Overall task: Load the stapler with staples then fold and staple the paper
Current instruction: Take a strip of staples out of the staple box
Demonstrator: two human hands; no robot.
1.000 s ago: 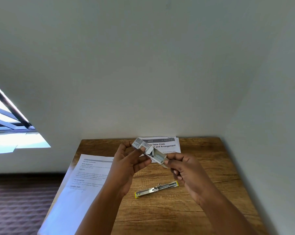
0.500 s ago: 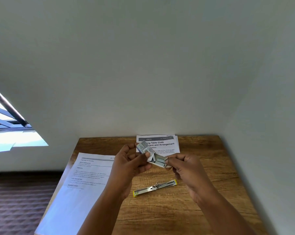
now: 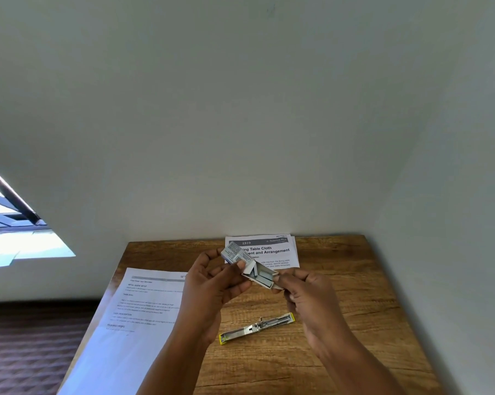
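A small staple box [image 3: 237,254] is held above the wooden table [image 3: 354,309] by my left hand [image 3: 212,280]. Its inner tray [image 3: 262,276] is slid out to the right, and grey strips of staples show inside it. My right hand [image 3: 306,295] pinches the tray's right end. The stapler [image 3: 256,327], silver with yellow ends, lies opened flat on the table below my hands. A printed sheet of paper [image 3: 138,309] lies at the left, hanging over the table's front left edge. A folded printed paper [image 3: 272,250] lies at the back by the wall.
White walls stand close behind and to the right of the table. A window [image 3: 10,229] is at the far left, and dark patterned carpet [image 3: 27,352] covers the floor to the left of the table.
The tray was pushed partly back into the box half a second ago and is now slid out again. My right hand has shifted slightly on the tray's end. The stapler has not moved.
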